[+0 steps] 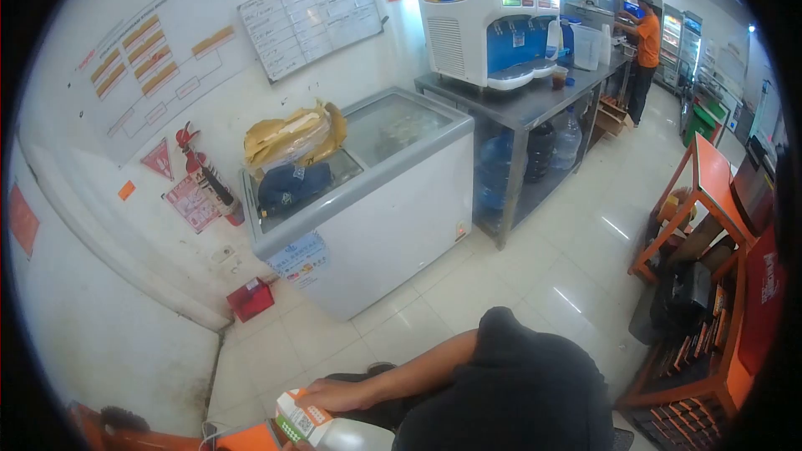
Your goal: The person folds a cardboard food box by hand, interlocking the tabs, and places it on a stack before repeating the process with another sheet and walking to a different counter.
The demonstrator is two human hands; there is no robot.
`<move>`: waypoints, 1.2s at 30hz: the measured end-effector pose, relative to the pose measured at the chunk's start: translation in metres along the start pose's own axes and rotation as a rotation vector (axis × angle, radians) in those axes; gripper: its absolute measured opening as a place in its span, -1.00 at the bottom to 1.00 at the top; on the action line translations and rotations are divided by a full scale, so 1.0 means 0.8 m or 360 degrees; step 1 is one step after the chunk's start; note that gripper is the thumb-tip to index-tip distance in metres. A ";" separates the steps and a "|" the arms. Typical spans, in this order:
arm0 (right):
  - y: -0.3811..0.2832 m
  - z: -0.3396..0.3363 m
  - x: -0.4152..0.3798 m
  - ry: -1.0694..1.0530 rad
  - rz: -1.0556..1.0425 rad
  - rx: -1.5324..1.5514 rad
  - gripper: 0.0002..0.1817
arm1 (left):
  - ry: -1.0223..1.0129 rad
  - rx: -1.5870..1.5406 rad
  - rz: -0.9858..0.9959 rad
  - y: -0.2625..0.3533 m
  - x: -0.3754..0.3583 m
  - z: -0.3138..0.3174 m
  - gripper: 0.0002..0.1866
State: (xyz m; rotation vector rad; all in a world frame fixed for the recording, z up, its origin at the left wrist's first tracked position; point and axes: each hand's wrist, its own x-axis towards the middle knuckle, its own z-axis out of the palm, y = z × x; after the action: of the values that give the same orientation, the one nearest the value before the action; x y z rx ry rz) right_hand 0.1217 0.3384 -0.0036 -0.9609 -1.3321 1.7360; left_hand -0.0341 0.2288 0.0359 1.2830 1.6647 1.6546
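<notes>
A: where's the box [302,419] at? can't see past that black sleeve [510,351] lol

B: 7 o'clock on the worker's view. right hand [336,394] has it gripped from the box's 2 o'clock side. left hand [297,446] is only a sliver down at its 6, so can't tell if that one's gripping or just touching.

A: anything that could go sideways?

B: imo the squeeze. looks like thin card, so pressing too hard on one side could dent it. and if the left isn't really backing it up, it could tip out of the right.

A: stuff around it?

B: white thing [359,436] at its 4, close enough that a careless swing might bump it. orange surface [251,438] at its 8 with a cable [210,433] nearby, possible snag if things get dragged that way.
</notes>
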 end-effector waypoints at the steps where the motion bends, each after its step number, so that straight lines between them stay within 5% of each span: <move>1: 0.015 0.005 0.004 -0.0179 0.0109 0.0113 -0.47 | 0.0068 -0.0015 0.0142 -0.010 0.000 -0.011 -0.58; 3: -0.022 0.010 -0.039 -0.0380 0.0371 0.0154 -0.38 | 0.0152 0.0063 0.0082 -0.026 0.001 -0.030 -0.58; 5: -0.019 0.021 -0.049 -0.0782 0.0832 0.0723 -0.33 | 0.0244 0.0143 0.0024 -0.014 0.001 -0.035 -0.59; 8: 0.005 0.033 -0.047 -0.1035 0.0860 0.0734 -0.32 | 0.0399 0.0289 -0.0298 0.022 -0.013 -0.035 -0.58; 10: -0.001 0.039 -0.042 -0.1176 0.0966 0.0585 -0.36 | 0.0146 0.0205 0.0140 0.012 -0.014 -0.055 -0.56; 12: -0.009 0.033 -0.030 -0.1259 0.0620 0.0354 -0.46 | 0.0217 0.0354 0.0545 -0.018 -0.006 -0.071 -0.63; 14: 0.040 0.022 0.016 -0.1299 -0.0126 -0.0280 -0.38 | 0.0209 0.0310 0.0464 0.057 -0.019 -0.072 -0.53; 15: 0.026 -0.006 0.022 -0.1207 0.0137 -0.0454 -0.57 | 0.0345 0.0271 0.0437 0.078 -0.027 -0.071 -0.54; 16: -0.062 0.028 0.009 -0.0845 0.0110 -0.0261 -0.44 | 0.0481 0.0746 0.0671 0.071 -0.032 -0.092 -0.56; 17: -0.079 0.032 0.024 -0.0780 -0.0636 -0.0592 -0.55 | 0.0589 0.0802 0.0817 0.073 -0.037 -0.105 -0.60; 19: -0.135 0.074 0.042 -0.0628 -0.0583 -0.0435 -0.61 | 0.0732 0.1075 0.0761 0.091 -0.056 -0.135 -0.67; 24: -0.186 0.184 0.095 -0.0812 -0.1190 -0.0819 -0.70 | 0.0959 0.1486 0.0698 0.119 -0.096 -0.163 -0.76; 27: -0.174 0.257 0.088 -0.0955 -0.1083 -0.0817 -0.57 | 0.1013 0.1664 0.0529 0.117 -0.093 -0.183 -0.71; 29: -0.139 0.293 0.082 -0.0689 -0.1372 -0.1208 -0.33 | 0.1058 0.1701 0.0430 0.113 -0.095 -0.193 -0.71; 32: -0.123 0.314 0.064 -0.0805 -0.1480 -0.1749 -0.14 | 0.1092 0.1670 0.0403 0.116 -0.093 -0.203 -0.70; 36: -0.097 0.320 0.064 -0.0812 -0.1520 -0.1701 -0.07 | 0.1097 0.1671 0.0487 0.124 -0.082 -0.218 -0.70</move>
State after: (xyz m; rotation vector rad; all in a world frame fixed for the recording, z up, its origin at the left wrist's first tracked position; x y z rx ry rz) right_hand -0.1197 0.2898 0.1126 -0.1849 -2.5754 0.4500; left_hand -0.1224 0.0679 0.1406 1.5218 3.1556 1.4749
